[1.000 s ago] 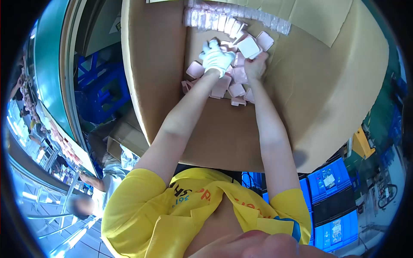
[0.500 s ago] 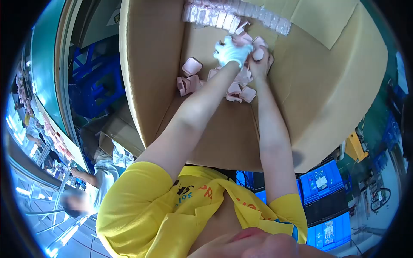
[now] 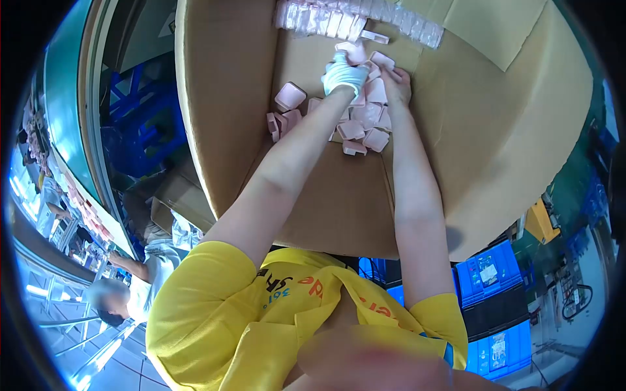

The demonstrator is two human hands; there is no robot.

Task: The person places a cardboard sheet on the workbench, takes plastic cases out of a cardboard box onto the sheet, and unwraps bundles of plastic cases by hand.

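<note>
Inside a large cardboard box [image 3: 228, 98], loose pale pink square plastic cases [image 3: 375, 91] with rounded corners lie in a heap. My left hand [image 3: 343, 76], in a white glove, closes on a pink case [image 3: 354, 52] at the far side of the heap. To its right, my bare right hand [image 3: 398, 86] has its fingers on another pink case [image 3: 382, 61], which is tilted. Part of the heap is hidden under the left hand and forearm. A single pink case [image 3: 290, 96] lies apart on the left.
Clear-wrapped rows of pink pieces [image 3: 326, 23] line the box's far side. Blue bins [image 3: 489, 270] stand at lower right. A co-worker [image 3: 153, 274] is at lower left, near a bench edge [image 3: 78, 130]. The box walls rise around my arms.
My hands have moved apart, the left slightly to the left. Pink cases that were bunched between them now lie spread out. One narrow piece lies flat near the wrapped row.
</note>
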